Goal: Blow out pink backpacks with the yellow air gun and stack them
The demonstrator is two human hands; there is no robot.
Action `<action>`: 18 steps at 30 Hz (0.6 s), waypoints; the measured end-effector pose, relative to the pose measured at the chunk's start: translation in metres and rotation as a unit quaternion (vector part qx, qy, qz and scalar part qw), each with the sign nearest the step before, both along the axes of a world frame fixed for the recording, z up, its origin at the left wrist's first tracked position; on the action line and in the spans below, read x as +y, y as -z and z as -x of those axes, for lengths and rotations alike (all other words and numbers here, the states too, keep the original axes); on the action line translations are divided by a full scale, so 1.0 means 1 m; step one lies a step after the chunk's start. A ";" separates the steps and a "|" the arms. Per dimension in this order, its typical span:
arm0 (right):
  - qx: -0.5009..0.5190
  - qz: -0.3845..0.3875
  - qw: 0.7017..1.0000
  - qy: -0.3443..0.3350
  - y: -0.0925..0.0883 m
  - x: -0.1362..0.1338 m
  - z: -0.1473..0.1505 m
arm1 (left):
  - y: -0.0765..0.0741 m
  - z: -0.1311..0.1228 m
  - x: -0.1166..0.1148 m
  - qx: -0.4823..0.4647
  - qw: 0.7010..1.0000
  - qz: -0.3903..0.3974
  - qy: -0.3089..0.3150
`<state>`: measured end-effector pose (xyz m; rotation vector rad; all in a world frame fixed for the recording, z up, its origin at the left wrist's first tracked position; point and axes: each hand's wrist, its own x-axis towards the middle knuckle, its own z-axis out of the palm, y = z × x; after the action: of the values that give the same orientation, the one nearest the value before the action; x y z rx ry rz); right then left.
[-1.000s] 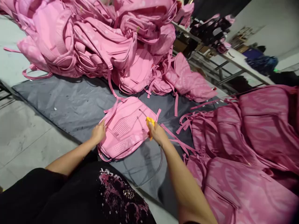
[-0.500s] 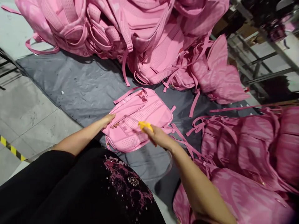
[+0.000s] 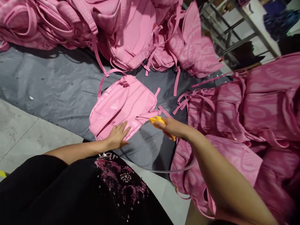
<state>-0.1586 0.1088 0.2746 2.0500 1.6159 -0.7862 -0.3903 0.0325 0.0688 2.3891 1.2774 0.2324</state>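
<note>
A small pink backpack (image 3: 138,97) lies on the grey sheet with its perforated back panel and straps facing up. My left hand (image 3: 117,136) rests on its near edge, fingers spread and pressing flat on the fabric. In my right hand (image 3: 172,126) is a yellow air blow gun (image 3: 156,119), gripped in closed fingers. Its thin dark nozzle points left, over the right side of the backpack near a loose strap. A clear hose (image 3: 164,171) curves below my right forearm.
Pink backpacks (image 3: 131,34) are heaped along the far side of the sheet (image 3: 53,78). More patterned pink backpacks (image 3: 215,109) are piled at the right, close to my right arm. A metal rack (image 3: 257,28) stands behind. Tiled floor (image 3: 21,131) shows at the left.
My left hand has let go of the backpack's left side and now lies flat on its near edge. The blow gun has moved right relative to the bag. The view has shifted.
</note>
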 end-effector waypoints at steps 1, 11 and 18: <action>-0.012 -0.025 1.000 0.008 -0.002 -0.008 -0.001 | 0.001 -0.009 -0.004 0.023 0.999 0.024 0.011; 0.088 -0.037 0.993 0.066 0.009 -0.093 -0.033 | 0.020 0.000 0.032 -0.338 0.834 0.384 -0.209; 0.032 -0.192 0.979 0.066 0.033 -0.096 -0.045 | 0.007 -0.020 0.011 -0.201 0.931 0.184 -0.242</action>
<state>-0.1132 0.0132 0.2419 2.4432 1.7939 -0.6258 -0.3705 0.0438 0.0617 1.5838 1.5213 0.5415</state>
